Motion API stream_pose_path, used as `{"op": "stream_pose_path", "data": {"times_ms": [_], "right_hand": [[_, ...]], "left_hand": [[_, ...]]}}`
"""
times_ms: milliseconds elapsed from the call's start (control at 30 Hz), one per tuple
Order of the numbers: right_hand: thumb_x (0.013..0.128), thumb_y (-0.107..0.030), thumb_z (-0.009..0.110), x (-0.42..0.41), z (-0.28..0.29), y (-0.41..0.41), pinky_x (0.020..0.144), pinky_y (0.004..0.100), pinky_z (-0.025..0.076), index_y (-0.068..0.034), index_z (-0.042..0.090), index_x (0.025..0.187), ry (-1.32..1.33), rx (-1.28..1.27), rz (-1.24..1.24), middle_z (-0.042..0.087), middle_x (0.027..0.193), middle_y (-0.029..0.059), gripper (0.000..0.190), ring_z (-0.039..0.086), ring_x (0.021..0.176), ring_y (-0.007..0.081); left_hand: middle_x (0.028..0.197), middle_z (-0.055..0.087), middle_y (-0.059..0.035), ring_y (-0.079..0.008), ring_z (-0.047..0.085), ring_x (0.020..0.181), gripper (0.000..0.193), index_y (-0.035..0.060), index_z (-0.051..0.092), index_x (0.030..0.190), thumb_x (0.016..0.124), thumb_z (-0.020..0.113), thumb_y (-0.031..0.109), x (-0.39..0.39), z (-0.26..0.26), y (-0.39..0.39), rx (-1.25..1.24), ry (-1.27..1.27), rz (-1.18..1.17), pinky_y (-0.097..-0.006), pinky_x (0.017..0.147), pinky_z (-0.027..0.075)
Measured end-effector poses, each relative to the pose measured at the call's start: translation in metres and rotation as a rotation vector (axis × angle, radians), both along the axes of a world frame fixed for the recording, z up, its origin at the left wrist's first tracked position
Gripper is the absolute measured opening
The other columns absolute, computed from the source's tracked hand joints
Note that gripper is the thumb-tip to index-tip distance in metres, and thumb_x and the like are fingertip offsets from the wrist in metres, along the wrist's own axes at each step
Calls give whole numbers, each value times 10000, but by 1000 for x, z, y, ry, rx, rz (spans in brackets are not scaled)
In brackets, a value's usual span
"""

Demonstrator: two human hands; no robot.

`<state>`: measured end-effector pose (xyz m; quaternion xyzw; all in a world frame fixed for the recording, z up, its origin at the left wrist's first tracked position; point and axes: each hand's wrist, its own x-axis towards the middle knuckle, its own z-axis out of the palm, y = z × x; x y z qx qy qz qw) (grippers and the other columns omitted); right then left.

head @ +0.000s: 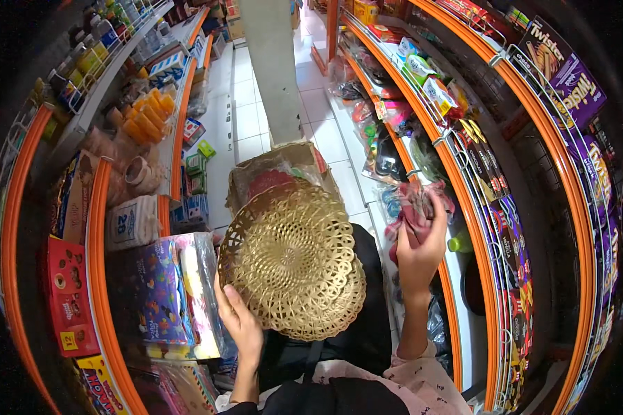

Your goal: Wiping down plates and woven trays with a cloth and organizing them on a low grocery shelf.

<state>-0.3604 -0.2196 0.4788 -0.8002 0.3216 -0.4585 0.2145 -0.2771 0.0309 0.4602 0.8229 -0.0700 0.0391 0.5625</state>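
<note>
Several gold woven baskets (pixel 290 254), shallow and nested with an openwork rim, lie over my lap. My left hand (pixel 239 314) grips their lower left edge, the thumb on the rim. At the right, my right hand (pixel 420 244) holds a crumpled red and grey checked cloth (pixel 420 207) between thumb and fingers, close to the edge of the lower right shelf. Just beyond the baskets is an open cardboard box (pixel 249 166) with a pink-red item (pixel 270 181) and clear plastic in it; the baskets hide part of the box.
Orange-edged shelves stand on both sides. On the left are wrapped patterned packs (pixel 161 295), bagged orange goods (pixel 150 116) and bottles (pixel 104 31). The right side holds wafer boxes (pixel 576 83) and bagged small goods (pixel 384 150). A grey pillar (pixel 272 67) rises from the tiled aisle beyond the box.
</note>
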Motion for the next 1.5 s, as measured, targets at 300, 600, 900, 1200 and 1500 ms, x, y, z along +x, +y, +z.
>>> {"op": "stream_pose_path", "data": {"times_ms": [300,600,900,1200,1500], "right_hand": [[703,-57,634,22,-29,97,639,344,503,-105,592,1123,206,-199,517,535,933,81,425,583,786,216],[605,-20,711,30,3,91,658,353,515,-82,598,1035,29,48,584,585,928,113,449,615,820,276],[660,-31,661,32,-34,28,582,381,518,-67,551,1117,263,-59,115,553,1060,120,471,603,809,292],[695,-47,620,19,-30,87,707,296,534,-102,614,1089,469,-132,572,490,1356,47,398,569,1016,215],[674,-207,687,-2,-27,109,700,314,508,-70,619,1088,369,-246,873,625,1011,59,441,600,845,208]], "left_hand": [[1280,485,-174,-221,452,1170,498,-74,324,1359,1011,369,279,-22,-11,-22,-58,170,-190,-325,1013,316],[1070,573,-155,-196,522,980,475,-67,357,1340,1017,341,282,-19,-5,-19,-3,157,-119,-310,889,395],[1313,467,-174,-204,453,1165,492,-88,338,1349,1016,353,274,-9,-10,1,-105,111,67,-328,1008,322],[1227,527,-171,-202,491,1098,511,-83,347,1342,1016,349,311,-7,0,-4,-96,94,-22,-309,964,354],[1210,535,-175,-199,488,1086,507,-89,374,1310,1019,340,324,-7,-9,-5,-140,60,118,-312,967,347]]}}
